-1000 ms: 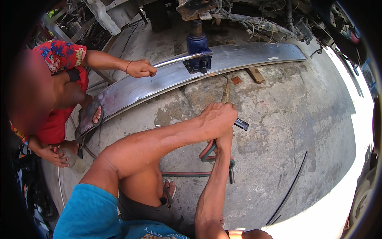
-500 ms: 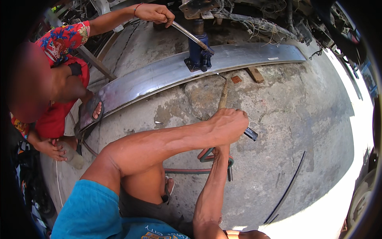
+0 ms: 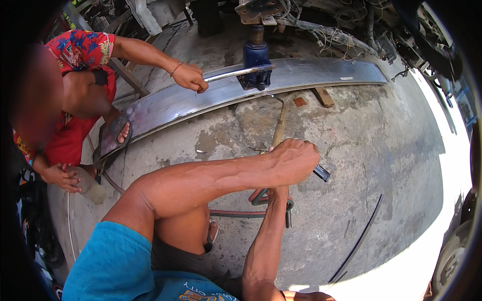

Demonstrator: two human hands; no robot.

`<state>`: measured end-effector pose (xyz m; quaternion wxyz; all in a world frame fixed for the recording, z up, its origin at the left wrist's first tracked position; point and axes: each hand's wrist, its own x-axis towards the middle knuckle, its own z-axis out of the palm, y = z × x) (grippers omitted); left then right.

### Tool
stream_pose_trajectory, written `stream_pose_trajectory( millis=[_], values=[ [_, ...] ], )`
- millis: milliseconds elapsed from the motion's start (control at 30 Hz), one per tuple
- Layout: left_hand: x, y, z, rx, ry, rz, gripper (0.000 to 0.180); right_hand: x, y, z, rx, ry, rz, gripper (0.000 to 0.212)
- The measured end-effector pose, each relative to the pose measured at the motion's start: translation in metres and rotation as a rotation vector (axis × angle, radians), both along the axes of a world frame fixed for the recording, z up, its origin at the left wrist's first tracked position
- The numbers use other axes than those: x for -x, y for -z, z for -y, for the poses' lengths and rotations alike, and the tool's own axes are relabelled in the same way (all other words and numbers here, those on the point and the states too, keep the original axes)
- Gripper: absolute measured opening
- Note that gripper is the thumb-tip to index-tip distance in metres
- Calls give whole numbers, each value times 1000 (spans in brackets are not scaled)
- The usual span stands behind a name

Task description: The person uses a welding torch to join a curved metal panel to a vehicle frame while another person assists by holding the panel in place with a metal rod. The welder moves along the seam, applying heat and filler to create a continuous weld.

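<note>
My left hand (image 3: 295,161) is closed in a fist around a dark rod, and its glossy black end (image 3: 321,173) sticks out on the right. Below it my right hand (image 3: 277,191) is mostly hidden behind my left forearm. A gas torch (image 3: 279,125) with a brownish tube and thin bent tip rises from between my hands, apparently in the right one. Its tip is near the edge of a long silver metal plank (image 3: 311,72). Red and green hoses (image 3: 258,198) loop by my right wrist. A blue bottle jack (image 3: 256,55) stands upright on the plank.
At left a crouching person in a red patterned shirt grips the jack's lever (image 3: 233,73), one sandaled foot (image 3: 123,133) on the plank. A wood block (image 3: 324,97) lies by the plank. A dark strip (image 3: 359,238) lies on the concrete. Loose wires (image 3: 334,37) hang from a vehicle frame.
The other person's hand has swung the jack lever down from steeply raised to nearly level. My left fist has shifted slightly right; the torch stays nearly in place.
</note>
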<state>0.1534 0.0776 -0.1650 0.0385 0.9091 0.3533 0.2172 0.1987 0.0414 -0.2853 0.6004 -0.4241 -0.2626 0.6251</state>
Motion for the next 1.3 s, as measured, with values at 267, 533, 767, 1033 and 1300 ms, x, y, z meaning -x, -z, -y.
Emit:
stream_pose_trajectory(
  millis=[267,533,767,1033,1300],
  values=[
    [1,3,-3,82,0,-61,21,10,10,4,-20,-24,16,49],
    [6,-10,-3,157,2,-171,41,18,-7,-1,24,63,-68,38],
    [4,-11,-4,176,18,-180,40,15,-1,-4,-20,39,17,37],
    [0,6,-5,232,-26,-159,32,29,12,-3,-116,12,97,35],
    [2,7,-4,219,-9,-98,31,29,7,-4,-62,13,126,31]
  ],
)
